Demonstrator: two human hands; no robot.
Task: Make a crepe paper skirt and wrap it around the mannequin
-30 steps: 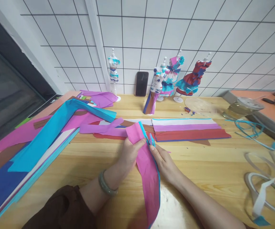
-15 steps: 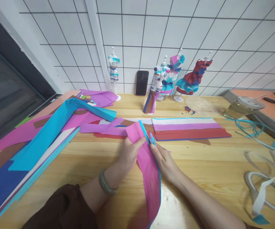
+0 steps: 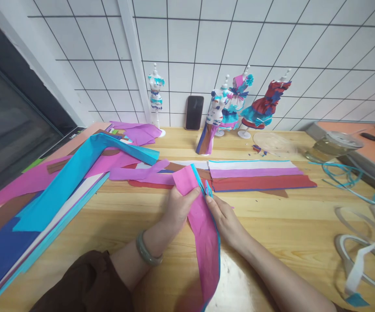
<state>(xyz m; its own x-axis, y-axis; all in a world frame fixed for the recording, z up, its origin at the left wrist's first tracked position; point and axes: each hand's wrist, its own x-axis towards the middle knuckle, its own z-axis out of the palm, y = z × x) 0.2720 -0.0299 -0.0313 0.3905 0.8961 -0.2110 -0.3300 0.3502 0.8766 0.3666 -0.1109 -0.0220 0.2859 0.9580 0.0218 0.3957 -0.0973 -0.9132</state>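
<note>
My left hand (image 3: pixel 180 208) pinches a long pink crepe-paper strip (image 3: pixel 205 242) near its upper end, thumb on top. The strip has a blue edging along its right side and hangs down past the bottom of the view. At that right edge, my right hand (image 3: pixel 224 216) is closed, fingers pressed together against the strip. Small curled cyan and purple bits (image 3: pixel 208 188) stick up at its fingertips; whether a tool is among them I cannot tell. Just beyond the hands lies a layered band of white, purple and red paper (image 3: pixel 259 175).
Long cyan (image 3: pixel 63 182), pink and blue paper strips are heaped at the left. Several small dress forms, one in a red dress (image 3: pixel 267 102), and a phone (image 3: pixel 194 112) stand by the tiled wall. Rolls of tape (image 3: pixel 343 253) and cyan cord (image 3: pixel 340 173) lie at the right.
Almost nothing differs. Both hands keep the same grip on the pink strip, and the whole view has shifted very slightly.
</note>
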